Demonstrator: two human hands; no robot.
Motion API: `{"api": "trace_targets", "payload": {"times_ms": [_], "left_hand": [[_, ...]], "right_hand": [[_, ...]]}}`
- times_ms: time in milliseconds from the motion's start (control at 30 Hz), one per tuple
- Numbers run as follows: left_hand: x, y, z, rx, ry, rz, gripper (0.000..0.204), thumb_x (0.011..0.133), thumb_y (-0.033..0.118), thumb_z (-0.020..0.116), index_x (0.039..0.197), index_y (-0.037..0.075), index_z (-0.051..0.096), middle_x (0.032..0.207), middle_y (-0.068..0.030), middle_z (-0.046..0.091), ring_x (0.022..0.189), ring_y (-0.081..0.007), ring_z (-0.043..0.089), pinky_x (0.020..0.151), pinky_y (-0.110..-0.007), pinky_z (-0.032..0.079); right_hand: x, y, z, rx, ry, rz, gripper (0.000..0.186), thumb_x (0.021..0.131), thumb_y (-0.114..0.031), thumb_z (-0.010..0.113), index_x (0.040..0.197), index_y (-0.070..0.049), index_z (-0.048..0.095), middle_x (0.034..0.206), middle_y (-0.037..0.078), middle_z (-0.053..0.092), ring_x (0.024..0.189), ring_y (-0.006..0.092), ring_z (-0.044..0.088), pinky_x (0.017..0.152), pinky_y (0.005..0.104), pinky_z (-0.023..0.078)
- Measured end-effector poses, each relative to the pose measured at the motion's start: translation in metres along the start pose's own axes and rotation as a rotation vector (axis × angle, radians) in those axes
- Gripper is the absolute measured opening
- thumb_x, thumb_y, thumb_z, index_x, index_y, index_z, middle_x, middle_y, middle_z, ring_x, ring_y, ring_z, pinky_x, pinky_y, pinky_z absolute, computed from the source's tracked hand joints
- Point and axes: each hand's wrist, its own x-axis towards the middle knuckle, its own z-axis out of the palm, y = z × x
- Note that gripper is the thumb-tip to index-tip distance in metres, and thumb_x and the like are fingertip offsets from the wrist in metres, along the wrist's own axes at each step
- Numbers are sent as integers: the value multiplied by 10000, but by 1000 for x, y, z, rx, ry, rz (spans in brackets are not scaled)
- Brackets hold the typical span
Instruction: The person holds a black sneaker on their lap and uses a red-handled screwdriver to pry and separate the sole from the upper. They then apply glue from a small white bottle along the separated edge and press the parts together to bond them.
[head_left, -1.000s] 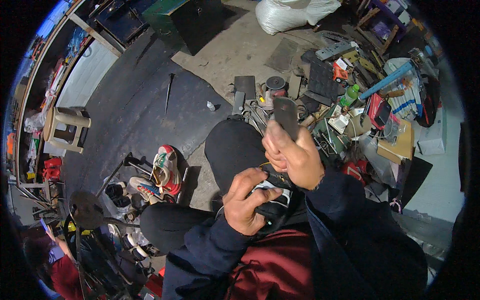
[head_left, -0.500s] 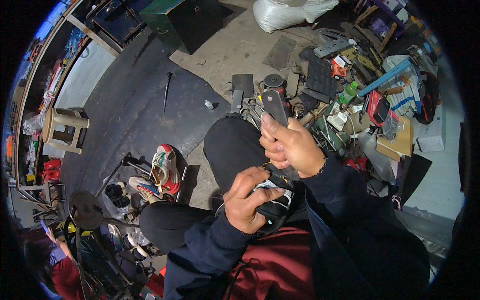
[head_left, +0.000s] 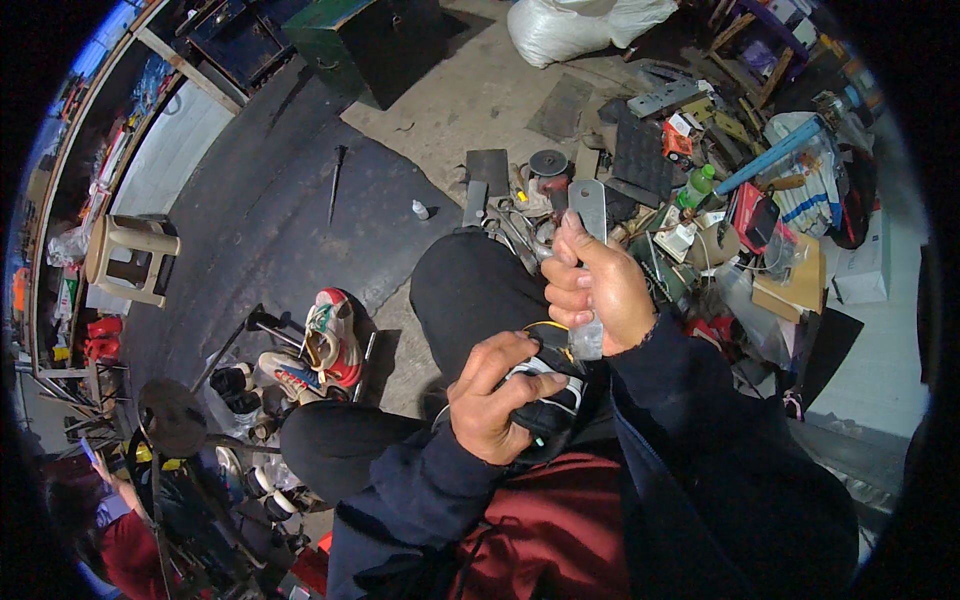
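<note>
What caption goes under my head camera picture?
Left hand on a black-and-white shoe, right hand gripping a flat metal tool, sneakers off to the left.

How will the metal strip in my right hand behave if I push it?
The strip is probably stiff, as it juts straight above your right hand. Its smooth-looking surface may be slippery. Being flat, it seems unlikely to roll.

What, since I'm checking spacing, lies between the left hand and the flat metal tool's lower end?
Part of the black, white-striped item and a thin yellow strand, in the head view.
</note>
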Motion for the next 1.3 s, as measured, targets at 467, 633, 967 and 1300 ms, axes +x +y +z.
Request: {"api": "trace_targets", "payload": {"times_ms": [467, 633, 967, 1300], "left_hand": [[1, -3, -4, 8, 5, -10, 318, 690, 104, 867, 1004, 90, 814, 1159, -156, 702, 1118, -379, 688, 948, -447, 556], [1, -1, -5, 20, 14, -33, 316, 705, 117, 852, 1018, 97, 815, 1183, -159, 693, 1119, -378, 683, 958, -444, 556], [-3, 0, -6, -6, 48, -67, 389, 664, 23, 775, 1041, 112, 812, 1196, -162, 680, 1119, -388, 679, 948, -461, 568], [-8, -3, -7, 14, 89, -60, 323, 697, 72, 826, 1016, 120, 812, 1169, -146, 687, 1086, -369, 687, 934, -450, 573]], "right_hand": [[-29, 28, 5, -136, -184, -666, 433, 1134, -445, 504, 860, -117, 436, 659, -18, 344, 521, 84, 301, 510, 278, 263], [-31, 43, 3, -266, -307, -930, 401, 1097, -350, 610, 843, -49, 534, 682, 24, 457, 573, 137, 414, 529, 319, 310], [-27, 48, -7, -229, -318, -864, 428, 1012, -411, 700, 826, -65, 530, 701, 30, 462, 584, 148, 398, 549, 329, 307], [-11, 29, 13, -182, -385, -586, 391, 1091, -340, 614, 820, -86, 488, 644, 11, 421, 496, 105, 340, 477, 292, 247]]}}
